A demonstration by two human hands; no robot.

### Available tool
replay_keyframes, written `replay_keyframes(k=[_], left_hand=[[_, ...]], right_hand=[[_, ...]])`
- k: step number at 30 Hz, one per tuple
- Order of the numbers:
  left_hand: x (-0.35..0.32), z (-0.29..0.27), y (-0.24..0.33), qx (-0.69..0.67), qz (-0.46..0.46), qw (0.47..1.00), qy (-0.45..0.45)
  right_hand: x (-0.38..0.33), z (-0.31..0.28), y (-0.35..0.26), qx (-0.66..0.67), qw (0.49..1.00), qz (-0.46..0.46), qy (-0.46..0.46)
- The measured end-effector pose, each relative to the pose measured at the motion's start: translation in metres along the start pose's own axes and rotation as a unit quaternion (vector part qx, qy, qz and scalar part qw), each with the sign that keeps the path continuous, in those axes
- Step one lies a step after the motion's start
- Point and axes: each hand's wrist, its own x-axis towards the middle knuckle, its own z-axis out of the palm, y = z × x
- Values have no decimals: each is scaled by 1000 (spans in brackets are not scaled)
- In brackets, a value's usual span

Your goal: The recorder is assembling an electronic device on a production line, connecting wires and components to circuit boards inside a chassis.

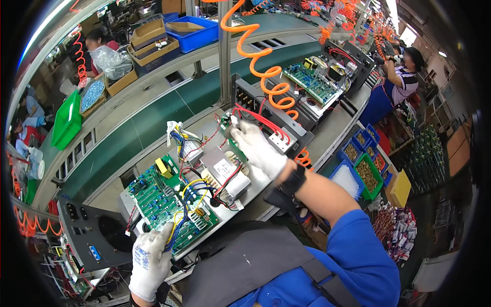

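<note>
A metal chassis plate (217, 217) lies slantwise before me, carrying a large green circuit board (156, 197) and a transformer (223, 170) with a white label. At the board's near edge, my left hand (148, 258), in a white glove, has its fingers closed at a bundle of blue and yellow wires (177, 225). My right hand (255, 148), also gloved, reaches across to the plate's far side. Its fingers are closed at a small green circuit board (225, 121), partly hidden by them. A loose bundle of wires with white connectors (175, 129) rises near the far left corner.
A dark panel with a round opening (94, 233) stands left. Beyond my right hand are a black panel with red wires (271, 115) and a coiled orange hose (261, 71). Bins of small parts (365, 176) sit right. Another person (401, 77) works at the far right.
</note>
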Motion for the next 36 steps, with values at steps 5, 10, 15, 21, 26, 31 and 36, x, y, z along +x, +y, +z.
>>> replay_keyframes(k=[5,10,15,21,26,31,36], left_hand=[[-25,4,-7,-39,-93,995,-25],[-26,10,-18,-71,-107,991,-42],[-18,7,-23,-94,-150,983,-46],[-18,13,-27,-82,-173,981,-29],[-22,7,-37,-131,-186,971,-65],[-17,6,-45,-128,-180,971,-90],[-11,5,-52,-152,-169,970,-90]], right_hand=[[40,-35,-51,-38,992,-15,-123],[57,-52,-64,-443,847,-144,-257],[85,-35,-37,-584,693,-266,-330],[95,-30,-33,-600,657,-270,-368],[95,-31,-43,-579,671,-261,-384],[95,-30,-44,-596,651,-262,-390],[98,-32,-33,-567,653,-305,-399]])
